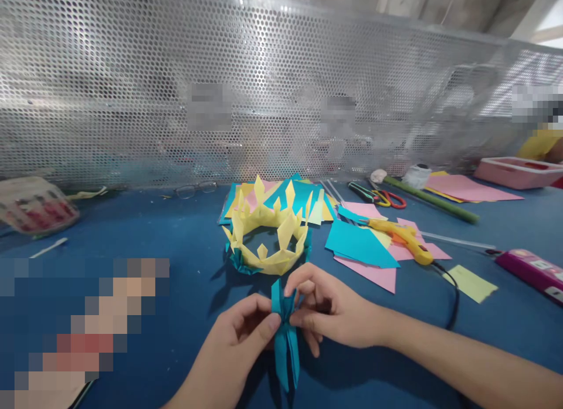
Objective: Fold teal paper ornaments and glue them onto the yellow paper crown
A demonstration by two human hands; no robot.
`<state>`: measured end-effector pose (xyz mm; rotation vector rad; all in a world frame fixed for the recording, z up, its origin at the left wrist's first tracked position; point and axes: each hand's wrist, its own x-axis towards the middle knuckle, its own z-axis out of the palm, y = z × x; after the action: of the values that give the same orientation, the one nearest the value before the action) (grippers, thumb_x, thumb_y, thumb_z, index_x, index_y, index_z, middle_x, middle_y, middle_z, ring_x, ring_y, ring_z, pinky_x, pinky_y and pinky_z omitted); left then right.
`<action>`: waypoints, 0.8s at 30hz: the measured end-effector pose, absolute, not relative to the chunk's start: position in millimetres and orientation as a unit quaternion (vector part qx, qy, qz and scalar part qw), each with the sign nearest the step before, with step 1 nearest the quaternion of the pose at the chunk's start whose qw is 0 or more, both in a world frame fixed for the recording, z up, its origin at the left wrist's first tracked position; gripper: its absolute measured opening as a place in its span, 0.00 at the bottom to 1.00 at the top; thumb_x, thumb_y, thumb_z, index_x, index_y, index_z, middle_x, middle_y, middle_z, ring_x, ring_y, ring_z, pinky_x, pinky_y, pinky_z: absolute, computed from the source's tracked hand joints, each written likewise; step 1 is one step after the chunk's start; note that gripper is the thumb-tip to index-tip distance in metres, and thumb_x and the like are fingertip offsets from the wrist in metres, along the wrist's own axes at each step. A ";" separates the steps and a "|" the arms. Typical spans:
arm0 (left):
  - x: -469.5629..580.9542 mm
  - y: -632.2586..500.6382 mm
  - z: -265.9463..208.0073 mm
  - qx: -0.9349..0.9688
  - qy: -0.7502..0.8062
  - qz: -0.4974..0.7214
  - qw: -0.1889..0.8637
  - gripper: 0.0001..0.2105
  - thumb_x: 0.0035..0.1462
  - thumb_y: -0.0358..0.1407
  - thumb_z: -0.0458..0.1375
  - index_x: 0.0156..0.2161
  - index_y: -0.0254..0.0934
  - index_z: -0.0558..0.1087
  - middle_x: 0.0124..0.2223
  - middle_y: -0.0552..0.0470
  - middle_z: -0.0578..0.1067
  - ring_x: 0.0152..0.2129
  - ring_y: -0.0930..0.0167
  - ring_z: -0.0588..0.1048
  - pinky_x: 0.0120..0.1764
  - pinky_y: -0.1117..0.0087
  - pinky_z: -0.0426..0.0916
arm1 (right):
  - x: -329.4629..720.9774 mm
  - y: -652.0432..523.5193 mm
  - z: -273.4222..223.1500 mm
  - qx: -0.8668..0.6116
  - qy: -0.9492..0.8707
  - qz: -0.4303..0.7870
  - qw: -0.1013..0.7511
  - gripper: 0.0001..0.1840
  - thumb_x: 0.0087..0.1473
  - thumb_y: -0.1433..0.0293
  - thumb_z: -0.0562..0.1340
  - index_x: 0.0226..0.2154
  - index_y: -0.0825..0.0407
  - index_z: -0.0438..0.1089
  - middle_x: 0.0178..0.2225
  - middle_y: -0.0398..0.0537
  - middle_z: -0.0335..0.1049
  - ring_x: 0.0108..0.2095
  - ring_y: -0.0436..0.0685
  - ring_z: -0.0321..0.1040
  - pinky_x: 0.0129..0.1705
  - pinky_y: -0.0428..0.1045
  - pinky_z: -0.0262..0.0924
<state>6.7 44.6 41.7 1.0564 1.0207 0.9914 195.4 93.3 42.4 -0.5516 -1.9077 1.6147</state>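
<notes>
A folded blue paper bow (287, 356) stands upright between my hands, pinched narrow at its middle with loose ends above and below. My left hand (240, 333) grips its waist from the left with thumb and finger. From the right, my right hand (329, 306) pinches the same spot, its index finger against the upper fold. Just beyond my fingers, a pale yellow paper crown (281, 259) with pointed tips rests on the blue table (176, 303). Blue folded paper pieces (244, 263) sit at the crown's lower left and right sides.
Coloured paper sheets (360, 244) lie at the right under a yellow glue gun (402, 236) with a black cord. Behind are scissors (391, 199), a green stick (435, 200) and a pink basket (519, 173). A purple power strip (534, 274) lies far right. A perforated metal screen (264, 74) closes the back.
</notes>
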 end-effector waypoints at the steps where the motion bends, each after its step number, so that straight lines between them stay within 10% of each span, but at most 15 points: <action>1: 6.2 44.4 40.9 0.465 0.451 0.434 0.626 0.18 0.43 0.51 0.69 0.29 0.37 0.75 0.26 0.56 0.74 0.25 0.73 0.70 0.31 0.75 0.66 | 196.5 92.8 42.9 -0.209 -0.725 0.590 0.287 0.12 0.57 0.71 0.62 0.41 0.48 0.59 0.23 0.31 0.61 0.17 0.43 0.65 0.20 0.38 0.58; 11: 2.6 40.7 33.5 0.466 0.462 0.440 0.614 0.13 0.49 0.47 0.66 0.29 0.39 0.77 0.26 0.57 0.73 0.26 0.73 0.66 0.32 0.74 0.62 | 195.5 90.8 48.0 -0.182 -0.841 0.349 0.372 0.02 0.56 0.74 0.66 0.31 0.53 0.72 0.34 0.45 0.66 0.34 0.49 0.70 0.36 0.43 0.67; 24: 3.6 40.2 38.3 0.476 0.462 0.442 0.603 0.15 0.51 0.49 0.66 0.36 0.39 0.81 0.29 0.52 0.80 0.28 0.70 0.74 0.35 0.74 0.68 | 203.9 87.9 52.6 -0.184 -0.889 -0.011 0.418 0.16 0.64 0.62 0.58 0.31 0.52 0.75 0.35 0.49 0.68 0.34 0.49 0.67 0.36 0.44 0.65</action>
<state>3.6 40.2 38.3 1.1026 1.0699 1.0243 203.9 87.9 52.6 -0.4608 -2.2313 -0.0274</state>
